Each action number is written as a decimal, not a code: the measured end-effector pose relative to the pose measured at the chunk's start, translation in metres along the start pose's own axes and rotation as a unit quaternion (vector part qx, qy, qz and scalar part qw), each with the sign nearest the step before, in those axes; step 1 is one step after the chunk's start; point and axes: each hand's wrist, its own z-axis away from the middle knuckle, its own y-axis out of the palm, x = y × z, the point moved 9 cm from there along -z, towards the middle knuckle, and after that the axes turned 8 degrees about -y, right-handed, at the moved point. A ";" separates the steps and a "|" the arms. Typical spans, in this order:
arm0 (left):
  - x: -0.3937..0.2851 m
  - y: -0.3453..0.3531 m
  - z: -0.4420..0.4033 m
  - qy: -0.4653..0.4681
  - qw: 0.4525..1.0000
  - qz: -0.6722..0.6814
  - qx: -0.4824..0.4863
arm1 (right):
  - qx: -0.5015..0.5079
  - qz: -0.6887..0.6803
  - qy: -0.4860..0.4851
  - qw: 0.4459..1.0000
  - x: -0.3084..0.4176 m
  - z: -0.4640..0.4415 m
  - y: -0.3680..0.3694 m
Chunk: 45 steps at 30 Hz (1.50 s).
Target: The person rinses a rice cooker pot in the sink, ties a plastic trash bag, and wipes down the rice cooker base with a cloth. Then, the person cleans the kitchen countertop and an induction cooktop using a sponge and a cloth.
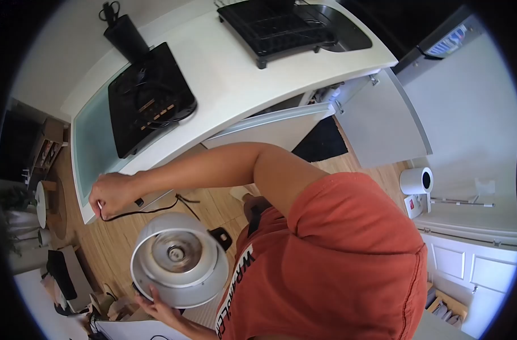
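My right hand is closed on one end of a thin black cord, beside the corner of the white counter. The cord runs from my fingers toward a dark tangle above the metal cooker body. My left hand supports this round cooker body by its lower side, with the fingers against the outer wall. The cooker body is open toward the camera and shows a round heating plate in a stained base. A black handle sticks out from its side.
On the counter are a black induction cooktop, a black knife holder and a black rack beside the sink. A cabinet door stands open below. A white paper roll is at the right.
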 end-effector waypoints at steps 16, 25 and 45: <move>-0.015 0.256 0.208 0.168 0.953 -0.142 0.207 | -0.043 0.032 -0.235 0.971 0.167 0.257 -0.125; 0.093 0.283 0.293 -0.094 0.989 -0.104 0.042 | 0.026 0.035 0.562 0.826 -0.075 0.773 -0.438; 0.136 0.357 0.373 -0.448 0.843 0.291 0.061 | -0.537 0.125 0.472 0.688 -0.078 0.859 -0.512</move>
